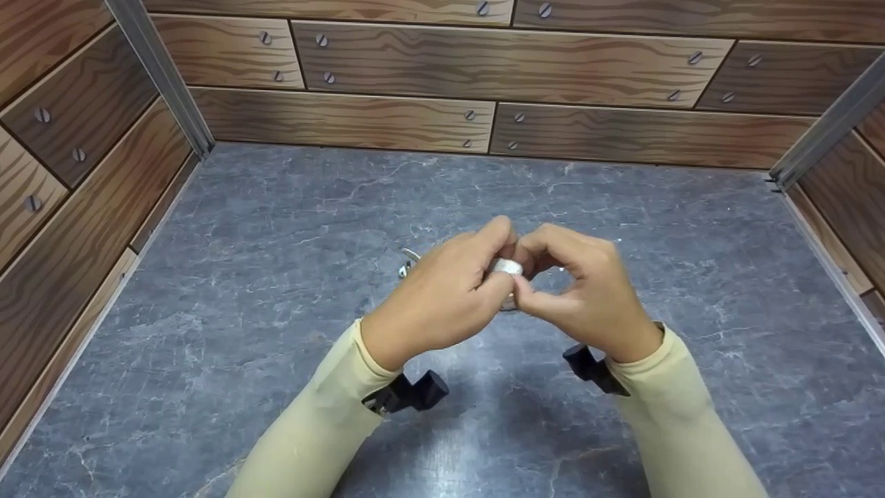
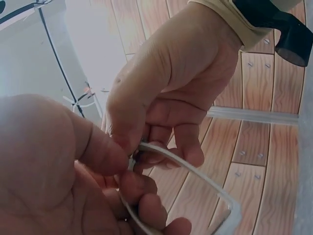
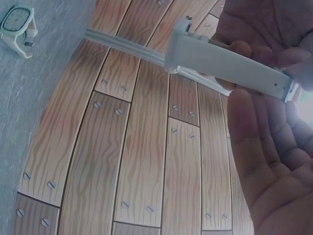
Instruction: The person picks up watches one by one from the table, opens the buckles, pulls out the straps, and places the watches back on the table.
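In front of my body, my left hand and right hand meet at a white wristwatch. Left thumb and index finger pinch it, while the right thumb and fingertips grip it from the other side. Its pale strap forms a loop in the left wrist view, with the fingers gathered at one end. Seen from the right wrist, the strap runs from the watch case to the fingers, which partly cover its end.
Another white watch lies on the grey marbled table; the left hand partly hides it in the head view. Wood-patterned panels enclose the back and sides, with metal corner posts. Black wrist cameras sit below both hands.
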The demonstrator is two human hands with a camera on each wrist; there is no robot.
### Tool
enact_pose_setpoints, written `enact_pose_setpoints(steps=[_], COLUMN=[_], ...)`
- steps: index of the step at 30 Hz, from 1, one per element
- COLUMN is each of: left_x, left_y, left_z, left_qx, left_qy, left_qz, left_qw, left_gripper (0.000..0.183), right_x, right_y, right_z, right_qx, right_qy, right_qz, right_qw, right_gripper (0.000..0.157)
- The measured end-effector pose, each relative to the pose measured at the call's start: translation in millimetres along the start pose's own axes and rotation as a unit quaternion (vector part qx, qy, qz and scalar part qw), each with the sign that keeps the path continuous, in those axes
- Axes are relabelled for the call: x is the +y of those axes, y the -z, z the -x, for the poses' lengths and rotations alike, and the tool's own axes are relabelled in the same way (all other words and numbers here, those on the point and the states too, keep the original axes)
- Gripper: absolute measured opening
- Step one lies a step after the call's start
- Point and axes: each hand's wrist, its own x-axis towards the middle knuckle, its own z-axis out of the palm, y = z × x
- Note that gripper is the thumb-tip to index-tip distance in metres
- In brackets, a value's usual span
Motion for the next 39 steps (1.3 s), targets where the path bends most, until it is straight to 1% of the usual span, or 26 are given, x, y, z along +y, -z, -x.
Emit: enact_pose_setpoints(steps=[2,6,12,15,18,19,21,25,27,30,31,37,39], left_x=[-0.8,-1.8,-3.0,-4.3,-5.5,-5.8,-7.0,-8.9,-9.2,-8.9,-8.6,-6.7,-6.1], left_y=[1.3,4.9,10.6,11.5,10.3,9.5,7.4,4.3,3.6,3.5,3.2,0.3,0.6], left_z=[0.2,0.0,-1.1,-2.0,-2.9,-3.4,-4.5,-6.9,-7.2,-6.7,-6.5,-6.1,-5.5], left_qx=[0.003,0.013,0.003,0.003,0.005,0.006,0.009,0.022,0.028,0.034,0.033,0.046,0.052], left_qy=[-0.009,-0.015,0.015,0.023,0.021,0.019,0.013,0.012,0.013,0.013,0.010,-0.044,-0.052], left_qz=[-0.008,-0.045,-0.069,-0.094,-0.113,-0.112,-0.094,-0.012,0.020,0.044,0.058,0.087,0.086], left_qw=[0.9999,0.9988,0.9975,0.9953,0.9934,0.9935,0.9954,0.9996,0.9993,0.9984,0.9977,0.9942,0.9936], left_gripper=[0.003,0.008,0.017,0.018,0.019,0.019,0.018,0.015,0.014,0.014,0.014,0.016,0.016], right_x=[1,2,2,0,-1,-1,-1,-2,-2,-1,0,-3,-3], right_y=[2.7,6.4,8.1,9.2,9.8,9.9,10.0,9.4,8.5,7.3,7.3,7.6,6.5], right_z=[0,1,2,2,0,0,-1,-1,-1,-1,-1,0,0], right_qx=[-0.001,-0.013,-0.047,-0.057,-0.060,-0.058,-0.048,-0.015,-0.001,0.013,0.017,0.046,0.052], right_qy=[-0.010,-0.057,-0.134,-0.174,-0.197,-0.199,-0.195,-0.170,-0.156,-0.143,-0.139,-0.135,-0.135], right_qz=[-0.012,-0.034,-0.046,-0.032,-0.008,-0.003,0.001,-0.012,-0.018,-0.025,-0.029,-0.078,-0.091], right_qw=[1.000,0.998,0.989,0.983,0.979,0.978,0.980,0.985,0.988,0.989,0.990,0.987,0.985], right_gripper=[0.019,0.018,0.010,0.005,0.004,0.006,0.008,0.012,0.012,0.010,0.009,0.004,0.004])
